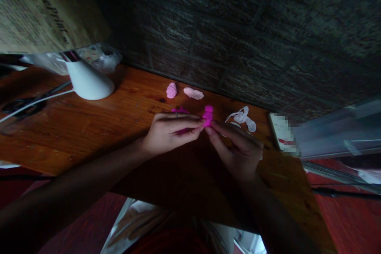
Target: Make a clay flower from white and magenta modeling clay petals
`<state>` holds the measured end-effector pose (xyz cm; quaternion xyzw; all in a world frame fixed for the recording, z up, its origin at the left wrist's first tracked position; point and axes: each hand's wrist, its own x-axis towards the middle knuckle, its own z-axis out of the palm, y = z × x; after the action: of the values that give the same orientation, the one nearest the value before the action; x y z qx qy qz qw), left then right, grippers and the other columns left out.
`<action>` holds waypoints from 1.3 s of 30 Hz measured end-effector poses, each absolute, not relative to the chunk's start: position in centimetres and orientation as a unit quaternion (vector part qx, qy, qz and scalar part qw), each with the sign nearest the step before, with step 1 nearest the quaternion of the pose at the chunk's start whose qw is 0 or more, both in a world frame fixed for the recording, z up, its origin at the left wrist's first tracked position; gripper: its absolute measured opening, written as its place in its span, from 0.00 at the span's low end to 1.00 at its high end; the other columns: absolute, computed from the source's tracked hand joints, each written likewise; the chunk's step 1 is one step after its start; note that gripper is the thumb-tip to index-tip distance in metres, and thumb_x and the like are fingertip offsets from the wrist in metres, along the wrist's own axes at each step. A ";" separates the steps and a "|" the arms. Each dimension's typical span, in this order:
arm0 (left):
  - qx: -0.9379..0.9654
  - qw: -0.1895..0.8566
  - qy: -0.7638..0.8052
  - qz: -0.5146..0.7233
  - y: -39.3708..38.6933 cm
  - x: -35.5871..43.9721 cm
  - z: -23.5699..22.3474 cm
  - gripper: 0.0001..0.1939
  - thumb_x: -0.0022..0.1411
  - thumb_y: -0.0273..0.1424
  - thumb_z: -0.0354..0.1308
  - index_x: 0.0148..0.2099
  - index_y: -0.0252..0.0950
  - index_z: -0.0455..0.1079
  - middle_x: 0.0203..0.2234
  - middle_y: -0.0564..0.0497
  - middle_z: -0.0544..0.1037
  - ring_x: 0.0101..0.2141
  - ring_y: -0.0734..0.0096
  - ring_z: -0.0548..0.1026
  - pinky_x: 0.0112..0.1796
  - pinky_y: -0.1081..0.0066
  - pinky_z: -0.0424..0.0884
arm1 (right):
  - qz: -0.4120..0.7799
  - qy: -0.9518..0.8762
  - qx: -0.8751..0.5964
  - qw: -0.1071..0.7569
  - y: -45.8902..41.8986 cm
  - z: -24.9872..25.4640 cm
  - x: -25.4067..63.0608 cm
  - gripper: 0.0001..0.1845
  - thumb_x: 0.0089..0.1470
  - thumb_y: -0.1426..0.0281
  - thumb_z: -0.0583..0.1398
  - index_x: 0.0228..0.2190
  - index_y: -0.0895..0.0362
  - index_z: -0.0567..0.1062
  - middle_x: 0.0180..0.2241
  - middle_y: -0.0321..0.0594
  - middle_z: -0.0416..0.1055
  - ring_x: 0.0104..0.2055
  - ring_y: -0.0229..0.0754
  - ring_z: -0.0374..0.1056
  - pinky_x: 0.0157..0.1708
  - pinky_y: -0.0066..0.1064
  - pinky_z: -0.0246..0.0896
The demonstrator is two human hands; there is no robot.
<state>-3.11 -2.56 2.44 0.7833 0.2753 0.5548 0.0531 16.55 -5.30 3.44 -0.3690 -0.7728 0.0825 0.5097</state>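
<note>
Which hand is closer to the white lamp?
Left. The left hand is to the right of the lamp, at the left side of the bright pink piece; the right hand is farther away, at that piece's right side.

the counter (139, 95) meets the wall (193, 39) behind. on it, the lamp base (91, 81) stands at left, a plastic bag (107, 56) behind it. near the wall lies a lump (171, 90), a second piece (193, 93) to its right. nearer, the held piece (208, 116) sits between left hand (169, 131) and right hand (239, 152); scraps (251, 125) lie behind the latter, a flat object (281, 131) farther right.
</note>
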 end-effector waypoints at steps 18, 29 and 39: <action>0.753 0.129 0.278 0.582 -2.5 -2.9 2.3 0.07 0.57 0.24 0.70 0.39 0.36 0.82 0.34 0.49 0.86 0.33 0.69 0.85 0.37 0.77 0.81 | 0.098 -0.785 -0.336 0.512 -4.8 3.5 16.9 0.19 0.54 0.80 0.67 0.46 0.50 0.81 0.41 0.36 0.84 0.38 0.39 0.80 0.38 0.31 0.77; 0.745 0.209 0.281 0.568 -2.7 -2.9 2.8 0.10 0.56 0.24 0.70 0.42 0.35 0.82 0.34 0.49 0.86 0.31 0.71 0.84 0.35 0.79 0.79 | 0.093 -0.771 -0.353 0.522 -4.9 3.3 16.8 0.19 0.54 0.79 0.68 0.46 0.47 0.81 0.40 0.33 0.84 0.37 0.39 0.80 0.38 0.29 0.77; 0.776 0.125 0.288 0.547 -2.6 -3.3 2.6 0.09 0.61 0.27 0.68 0.45 0.36 0.81 0.37 0.50 0.86 0.34 0.72 0.85 0.37 0.79 0.79 | 0.176 -0.724 -0.378 0.550 -4.7 2.9 16.7 0.25 0.53 0.76 0.69 0.50 0.44 0.78 0.42 0.32 0.83 0.42 0.42 0.81 0.46 0.35 0.78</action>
<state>-3.29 -2.55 2.60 0.7758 0.2877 0.5474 0.1253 16.75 -4.74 2.91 -0.3780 -0.7239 0.1756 0.5497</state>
